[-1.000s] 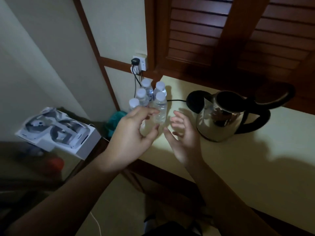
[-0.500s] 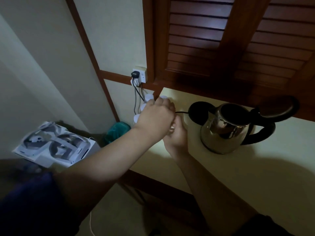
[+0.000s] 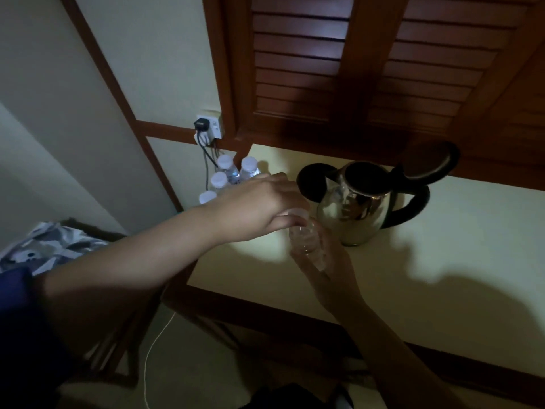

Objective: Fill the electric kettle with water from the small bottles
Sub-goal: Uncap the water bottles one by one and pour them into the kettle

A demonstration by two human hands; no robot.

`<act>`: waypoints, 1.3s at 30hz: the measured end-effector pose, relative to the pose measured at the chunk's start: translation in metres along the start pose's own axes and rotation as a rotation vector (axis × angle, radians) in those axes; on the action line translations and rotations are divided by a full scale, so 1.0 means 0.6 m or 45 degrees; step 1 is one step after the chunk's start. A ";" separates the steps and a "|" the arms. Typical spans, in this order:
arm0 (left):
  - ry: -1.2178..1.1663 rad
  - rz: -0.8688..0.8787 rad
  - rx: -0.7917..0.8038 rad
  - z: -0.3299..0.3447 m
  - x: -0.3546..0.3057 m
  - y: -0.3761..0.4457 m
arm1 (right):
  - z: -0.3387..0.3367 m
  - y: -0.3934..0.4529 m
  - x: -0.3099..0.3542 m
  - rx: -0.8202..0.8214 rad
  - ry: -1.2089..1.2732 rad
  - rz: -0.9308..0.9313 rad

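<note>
A steel electric kettle (image 3: pixel 358 208) with a black handle stands on the pale table (image 3: pixel 442 276), its lid (image 3: pixel 436 166) flipped open. Just left of the kettle, my right hand (image 3: pixel 324 261) grips a small clear water bottle (image 3: pixel 306 242) from below. My left hand (image 3: pixel 262 206) comes over the top of that bottle and pinches its white cap (image 3: pixel 298 215). Several more small capped bottles (image 3: pixel 230 175) stand together at the table's back left corner.
A wall socket (image 3: pixel 211 126) with a black plug and hanging cords sits above the bottle cluster. Dark wooden louvred shutters (image 3: pixel 309 69) rise behind the table. A white printed box (image 3: pixel 50 246) lies lower left, beside the table, and a thin white cable (image 3: pixel 153 349) runs across the floor.
Both hands reached to the bottle cluster, then drew one bottle out toward the kettle. My right hand now holds its body and my left hand pinches its cap.
</note>
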State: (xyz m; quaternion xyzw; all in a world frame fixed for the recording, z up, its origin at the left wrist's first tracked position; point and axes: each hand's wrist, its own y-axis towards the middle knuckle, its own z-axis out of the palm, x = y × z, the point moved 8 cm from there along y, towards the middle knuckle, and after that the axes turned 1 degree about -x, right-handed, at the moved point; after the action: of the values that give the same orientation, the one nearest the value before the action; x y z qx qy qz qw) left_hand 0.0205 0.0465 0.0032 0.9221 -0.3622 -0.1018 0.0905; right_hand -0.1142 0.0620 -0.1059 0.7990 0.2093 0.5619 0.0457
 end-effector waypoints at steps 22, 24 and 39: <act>0.177 0.398 -0.120 -0.033 -0.139 0.134 | -0.146 -0.029 0.029 -0.108 0.128 0.044; 0.214 0.296 -0.117 -0.029 -0.142 0.143 | -0.154 -0.029 0.034 -0.119 0.098 0.035; -0.490 0.123 0.430 -0.014 -0.140 0.142 | -0.170 -0.050 -0.002 0.285 0.269 0.202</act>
State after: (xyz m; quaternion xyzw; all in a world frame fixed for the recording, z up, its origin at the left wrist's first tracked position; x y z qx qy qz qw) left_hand -0.0928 0.0436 0.0418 0.8694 -0.4281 -0.2092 -0.1307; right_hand -0.2164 0.0721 -0.0791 0.7496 0.2104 0.6178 -0.1102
